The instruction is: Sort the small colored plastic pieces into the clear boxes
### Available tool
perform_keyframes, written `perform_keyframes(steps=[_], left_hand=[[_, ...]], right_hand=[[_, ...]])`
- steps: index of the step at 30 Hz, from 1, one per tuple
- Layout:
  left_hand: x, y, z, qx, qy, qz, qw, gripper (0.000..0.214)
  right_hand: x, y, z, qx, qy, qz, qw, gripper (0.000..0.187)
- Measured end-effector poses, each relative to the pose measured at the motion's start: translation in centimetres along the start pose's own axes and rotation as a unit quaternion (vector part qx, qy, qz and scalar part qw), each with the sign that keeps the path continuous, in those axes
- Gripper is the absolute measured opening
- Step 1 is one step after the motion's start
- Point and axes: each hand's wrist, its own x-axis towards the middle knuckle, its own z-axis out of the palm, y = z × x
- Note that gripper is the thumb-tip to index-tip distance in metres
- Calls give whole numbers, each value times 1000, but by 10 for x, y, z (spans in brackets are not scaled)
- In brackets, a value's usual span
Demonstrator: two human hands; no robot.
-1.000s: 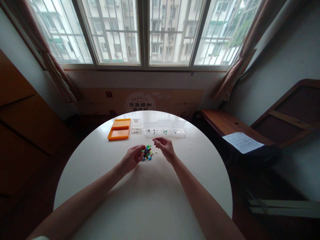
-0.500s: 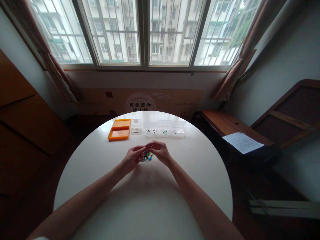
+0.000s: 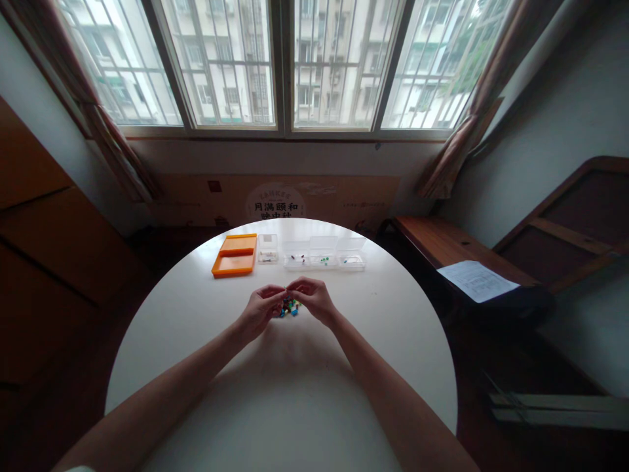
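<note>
Over the white round table (image 3: pixel 206 393), my left hand (image 3: pixel 261 309) and my right hand (image 3: pixel 313 298) meet at the fingertips. Both are closed in a pinch; whatever sits between the fingers is too small and hidden to name. Right beneath them lies a pile of small coloured pieces (image 3: pixel 293 312), blue, green, yellow and dark, partly covered by my left hand. Beyond my hands stand open clear plastic boxes: one with dark bits (image 3: pixel 293 267), one with green bits (image 3: pixel 322 267) and one with a small green piece (image 3: pixel 352 266).
An orange two-part tray (image 3: pixel 214 273) is at the table's far left, beside a clear box (image 3: pixel 268 240) holding small pale pieces. To the right, a wooden bench (image 3: pixel 432 233) carries printed paper (image 3: pixel 476 280). Windows and a cardboard panel (image 3: pixel 363 196) are behind.
My fingertips have shifted very slightly where they meet over the pile. The boxes and the tray stay as they were.
</note>
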Motion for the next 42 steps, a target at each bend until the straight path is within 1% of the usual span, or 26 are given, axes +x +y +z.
perform_keyframes(steps=[4,9,15,22,34,42], left_hand=[[0,0,1,1,-3,2,1000,28],[-2,4,3,21,12,8,1000,31],[-7,7,5,135,39,101,985,30],[-10,8,7,158,48,141,976,26],[-11,10,8,160,47,138,976,23],[-10,8,7,167,41,144,974,24]], right_hand=[[-1,-1,0,-5,-3,4,1000,23],[-1,-2,0,-18,-6,18,1000,26],[0,-1,-1,-18,-1,28,999,29],[0,-2,-2,-8,-6,32,999,29],[-1,-4,-1,3,-6,49,999,30],[-1,-2,-2,7,-6,48,999,29]])
